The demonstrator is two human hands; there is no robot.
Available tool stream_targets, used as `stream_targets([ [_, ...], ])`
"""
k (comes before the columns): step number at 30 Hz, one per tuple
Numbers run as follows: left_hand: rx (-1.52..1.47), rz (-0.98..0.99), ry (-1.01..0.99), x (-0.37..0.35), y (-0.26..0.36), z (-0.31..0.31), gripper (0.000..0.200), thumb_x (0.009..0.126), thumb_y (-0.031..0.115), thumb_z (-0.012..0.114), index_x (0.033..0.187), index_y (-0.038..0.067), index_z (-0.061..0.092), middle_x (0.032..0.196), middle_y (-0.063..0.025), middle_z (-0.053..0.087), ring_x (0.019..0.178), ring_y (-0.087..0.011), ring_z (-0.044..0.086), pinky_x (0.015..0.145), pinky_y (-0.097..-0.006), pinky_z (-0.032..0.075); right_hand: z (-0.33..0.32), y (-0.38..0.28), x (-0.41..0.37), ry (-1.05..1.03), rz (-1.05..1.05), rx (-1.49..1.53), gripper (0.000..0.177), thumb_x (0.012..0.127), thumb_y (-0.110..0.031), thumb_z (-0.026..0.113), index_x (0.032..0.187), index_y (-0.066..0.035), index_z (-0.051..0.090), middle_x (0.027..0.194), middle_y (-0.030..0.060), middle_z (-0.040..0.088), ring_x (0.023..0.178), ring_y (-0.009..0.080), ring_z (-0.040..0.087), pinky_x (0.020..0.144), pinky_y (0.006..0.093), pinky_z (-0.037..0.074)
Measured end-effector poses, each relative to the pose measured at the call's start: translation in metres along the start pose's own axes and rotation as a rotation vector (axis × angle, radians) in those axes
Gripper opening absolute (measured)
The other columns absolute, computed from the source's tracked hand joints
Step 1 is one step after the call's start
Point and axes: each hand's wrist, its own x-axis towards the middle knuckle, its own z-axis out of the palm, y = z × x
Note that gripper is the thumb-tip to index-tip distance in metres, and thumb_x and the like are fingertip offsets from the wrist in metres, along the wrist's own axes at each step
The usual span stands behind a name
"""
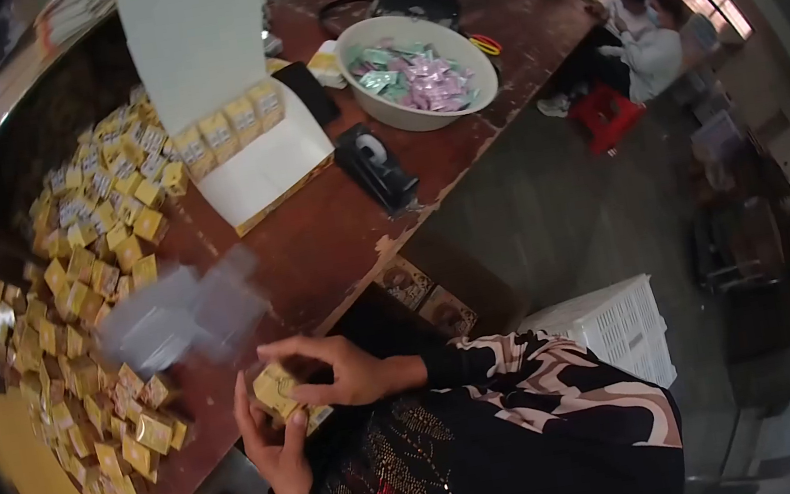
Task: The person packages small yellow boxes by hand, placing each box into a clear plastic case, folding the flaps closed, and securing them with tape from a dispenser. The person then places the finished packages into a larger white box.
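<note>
A small yellow carton (277, 389) is held between my two hands in front of my body, just off the table's edge. My left hand (278, 457) closes round its lower left side, thumb and fingers on either side. From the right, my right hand (346, 367) presses its fingers against the carton's top and side. Part of the carton is hidden by the fingers. On the table left of my hands lie clear plastic sheets or bags (163, 320), blurred. Beyond them spreads a large heap of similar yellow cartons (106, 277).
An open white box (273, 168) with a row of small cartons stands on the red-brown table (324, 247). Near it are a black tape dispenser (377, 169) and a white basin (377, 118) of pink and green packets. A white crate (618, 327) stands right; people sit farther back.
</note>
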Motion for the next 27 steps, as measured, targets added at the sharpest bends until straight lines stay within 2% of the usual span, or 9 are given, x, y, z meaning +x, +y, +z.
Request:
stream_targets([
  [3, 0.076, -0.081, -0.009, -0.012, -0.004, -0.007, 0.071, 0.09, -0.002, 0.064, 0.153, 0.004, 0.031, 0.126, -0.0108, 0.058, 0.112, -0.0186, 0.058, 0.099, -0.0306, 0.045, 0.0, 0.016, -0.016, 0.006, 0.046, 0.026, 0.049, 0.09, -0.01, 0.069, 0.135, -0.001, 0.051, 0.122, 0.009, 0.062, 0.112, 0.013, 0.06, 0.094, 0.031, 0.051],
  [8, 0.044, -0.262, -0.032, -0.021, -0.019, -0.024, 0.039, 0.092, 0.0, 0.063, 0.13, -0.001, 0.053, 0.125, -0.0108, 0.059, 0.112, -0.019, 0.059, 0.098, -0.0299, 0.045, -0.001, 0.041, -0.034, -0.037, 0.061, 0.011, 0.031, 0.089, -0.014, 0.071, 0.115, -0.002, 0.058, 0.111, 0.007, 0.063, 0.1, 0.0092, 0.062, 0.08, 0.0283, 0.054],
  [11, 0.078, -0.069, 0.039, -0.019, -0.022, -0.018, 0.03, 0.091, 0.002, 0.065, 0.119, -0.001, 0.056, 0.121, -0.01, 0.06, 0.108, -0.0183, 0.059, 0.096, -0.0305, 0.045, -0.002, 0.039, -0.032, 0.004, -0.12, -0.099, 0.032, 0.088, -0.015, 0.072, 0.113, -0.002, 0.059, 0.115, 0.0099, 0.063, 0.101, 0.0114, 0.064, 0.083, 0.0294, 0.053],
  [13, 0.031, -0.101, 0.029, -0.019, -0.019, -0.019, 0.028, 0.09, 0.001, 0.067, 0.116, -0.001, 0.056, 0.12, -0.0103, 0.06, 0.107, -0.0178, 0.059, 0.096, -0.0306, 0.046, -0.003, 0.034, -0.029, -0.014, -0.214, -0.141, 0.028, 0.089, -0.012, 0.071, 0.112, -0.003, 0.058, 0.124, 0.0122, 0.061, 0.113, 0.0183, 0.062, 0.096, 0.0321, 0.051],
  [17, -0.043, -0.051, 0.065, -0.016, -0.019, -0.017, 0.026, 0.086, -0.001, 0.071, 0.108, 0.0, 0.057, 0.118, -0.011, 0.06, 0.103, -0.0167, 0.06, 0.095, -0.0302, 0.046, 0.003, 0.041, -0.026, -0.023, -0.194, 0.065, 0.026, 0.089, -0.011, 0.071, 0.11, -0.004, 0.057, 0.126, 0.0121, 0.061, 0.118, 0.02, 0.06, 0.1, 0.0339, 0.048],
  [20, 0.027, -0.16, 0.066, -0.016, -0.015, -0.02, 0.026, 0.083, -0.004, 0.072, 0.106, -0.001, 0.059, 0.115, -0.0103, 0.06, 0.102, -0.016, 0.06, 0.093, -0.0286, 0.047, -0.002, 0.027, -0.025, -0.026, -0.091, 0.081, 0.023, 0.088, -0.011, 0.072, 0.106, -0.004, 0.06, 0.117, 0.0118, 0.065, 0.116, 0.0203, 0.061, 0.099, 0.0343, 0.048],
  [23, 0.135, -0.102, -0.019, -0.015, -0.02, -0.029, 0.027, 0.081, -0.006, 0.073, 0.105, 0.0, 0.061, 0.113, -0.0089, 0.059, 0.1, -0.0148, 0.06, 0.091, -0.0272, 0.048, -0.009, 0.012, -0.019, -0.105, -0.158, -0.064, 0.018, 0.086, -0.012, 0.075, 0.097, -0.003, 0.063, 0.105, 0.0108, 0.068, 0.109, 0.0196, 0.065, 0.095, 0.0339, 0.05],
  [25, 0.153, -0.101, -0.021, -0.014, -0.016, -0.024, 0.028, 0.079, -0.007, 0.073, 0.103, -0.001, 0.062, 0.112, -0.0087, 0.059, 0.1, -0.0148, 0.06, 0.09, -0.0273, 0.048, -0.009, 0.005, -0.016, -0.097, -0.048, 0.006, 0.022, 0.086, -0.017, 0.076, 0.083, 0.0, 0.063, 0.096, 0.0093, 0.07, 0.092, 0.0163, 0.068, 0.084, 0.0308, 0.052],
  [27, 0.171, -0.096, -0.019, -0.014, -0.014, -0.023, 0.028, 0.077, -0.008, 0.074, 0.101, -0.001, 0.063, 0.112, -0.0084, 0.059, 0.099, -0.0147, 0.06, 0.09, -0.0273, 0.049, -0.01, -0.002, -0.012, -0.117, -0.008, 0.035, 0.02, 0.085, -0.016, 0.076, 0.083, 0.0, 0.064, 0.092, 0.0088, 0.071, 0.091, 0.0157, 0.068, 0.082, 0.0306, 0.052],
])
